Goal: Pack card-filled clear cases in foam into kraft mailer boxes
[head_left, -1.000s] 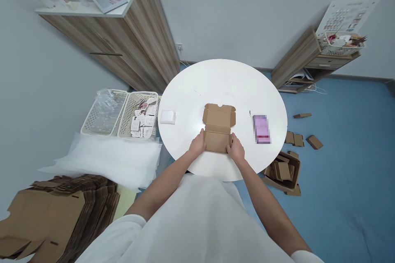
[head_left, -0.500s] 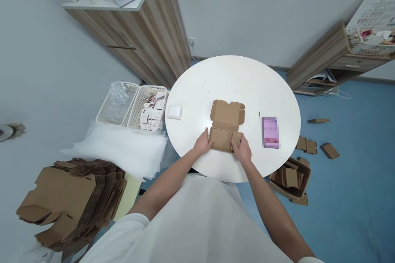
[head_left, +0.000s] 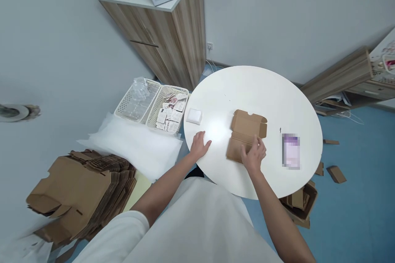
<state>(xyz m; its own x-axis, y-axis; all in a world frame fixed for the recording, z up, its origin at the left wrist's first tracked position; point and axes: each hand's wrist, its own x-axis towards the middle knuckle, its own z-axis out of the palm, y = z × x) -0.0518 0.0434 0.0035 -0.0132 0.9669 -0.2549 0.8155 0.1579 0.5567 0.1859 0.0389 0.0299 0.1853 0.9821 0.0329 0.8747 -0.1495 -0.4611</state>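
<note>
A brown cardboard mailer box [head_left: 238, 148] lies on the white oval table [head_left: 271, 90] with its lid laid back, away from me. Around the right end of the box's base is my right hand [head_left: 254, 156], with the thumb over the inside and bent fingers at the side. The hand covers most of that end flap. My left hand [head_left: 200, 146] is off the box, fingers spread low over the table's left part. Just beyond it lies a small white packet [head_left: 194, 116], not touched. A blurred purple and pink item [head_left: 291, 152] lies right of the box.
Left of the table stand a basket of printed cards [head_left: 168, 123] and a basket of clear bags [head_left: 135, 102]. White foam sheets [head_left: 138, 137] and a stack of flat cardboard boxes [head_left: 83, 189] lie nearer. A bin of small boxes [head_left: 300, 203] stands on the floor at right.
My left hand has let go of the box and moved left toward the white packet. My right hand stays at the box's right end. The camera view has shifted left.
</note>
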